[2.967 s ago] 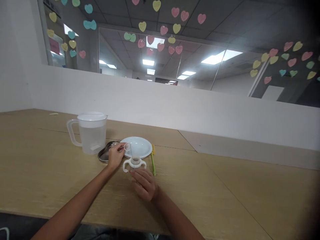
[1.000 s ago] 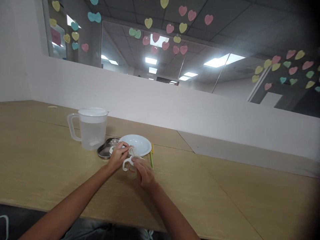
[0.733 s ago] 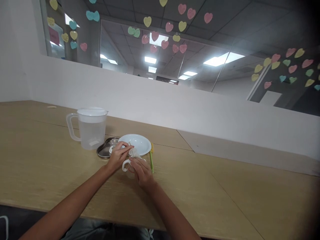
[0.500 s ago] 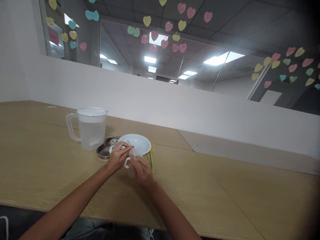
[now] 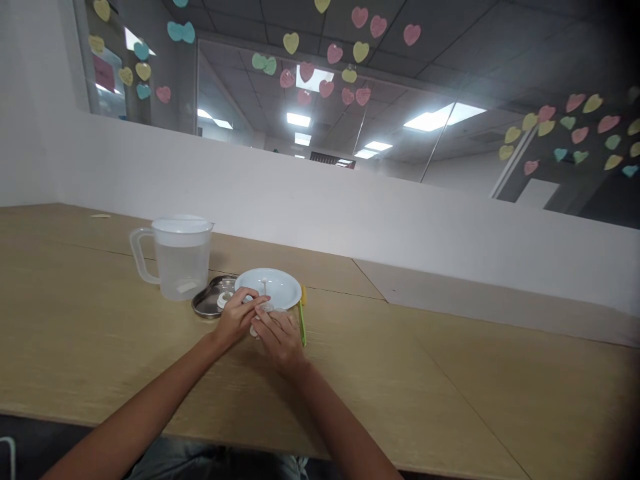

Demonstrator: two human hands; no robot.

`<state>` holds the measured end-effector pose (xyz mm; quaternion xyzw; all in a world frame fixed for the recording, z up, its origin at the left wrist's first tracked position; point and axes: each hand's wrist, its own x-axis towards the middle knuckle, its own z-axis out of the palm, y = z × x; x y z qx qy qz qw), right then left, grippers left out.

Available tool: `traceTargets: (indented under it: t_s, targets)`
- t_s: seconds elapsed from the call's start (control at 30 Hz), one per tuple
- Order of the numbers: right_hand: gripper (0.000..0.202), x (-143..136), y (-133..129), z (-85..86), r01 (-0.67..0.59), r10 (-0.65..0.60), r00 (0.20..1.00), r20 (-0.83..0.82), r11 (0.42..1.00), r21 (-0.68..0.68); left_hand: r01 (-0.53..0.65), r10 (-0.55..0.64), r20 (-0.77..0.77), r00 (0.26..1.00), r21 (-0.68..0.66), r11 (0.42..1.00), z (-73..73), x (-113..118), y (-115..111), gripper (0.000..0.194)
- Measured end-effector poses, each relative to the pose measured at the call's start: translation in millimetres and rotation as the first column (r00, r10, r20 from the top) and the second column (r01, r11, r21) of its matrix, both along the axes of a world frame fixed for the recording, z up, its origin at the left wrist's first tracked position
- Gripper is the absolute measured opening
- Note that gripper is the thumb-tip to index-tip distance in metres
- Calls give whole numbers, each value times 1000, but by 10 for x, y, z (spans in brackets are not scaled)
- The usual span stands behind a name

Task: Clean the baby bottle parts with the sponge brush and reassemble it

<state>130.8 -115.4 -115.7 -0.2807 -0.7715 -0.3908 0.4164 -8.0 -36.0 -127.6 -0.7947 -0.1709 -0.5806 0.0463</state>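
Observation:
My left hand [image 5: 238, 316] and my right hand [image 5: 280, 339] are together in front of a white bowl [image 5: 289, 288], both with closed fingers. Between them they grip a small clear-and-white plastic part [image 5: 256, 327], mostly covered by the fingers. A thin white stem with a rounded tip [image 5: 265, 283] rises upright from between the fingertips; whether it belongs to the same part I cannot tell. Left of the hands, a kidney-shaped metal tray [image 5: 205, 307] holds a white ring-like piece [image 5: 223, 300] and some clear pieces. A green-handled brush [image 5: 303, 323] lies right of the bowl.
A large translucent jug [image 5: 183, 263] with a handle stands behind the tray at the left. A small flat pale piece [image 5: 101, 216] lies far back on the wooden table [image 5: 400, 387]. Behind is a white wall [image 5: 280, 187] below windows with heart-shaped notes.
My right hand has turned and closed further over the plastic part, covering its white hooked piece. The white stem now stands upright above the fingers. The view has shifted slightly.

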Motion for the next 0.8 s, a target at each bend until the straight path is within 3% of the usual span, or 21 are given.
traceTargets:
  t_s: [0.27,0.63,0.8]
  targets:
    - [28,42,30,47,94,-88,988,-127,995,41,43,-41,-69,997,25,999,-15,23,-33,22]
    - [20,41,-45,34,-39,48,984,-172,998,51,-89,87,-143,986,-3,996,-72,-25,82,26]
    - [24,54,2,-1,-9,17,973,-228,999,36,-103,103,-137,985,5,995,-115,-39,129,27]
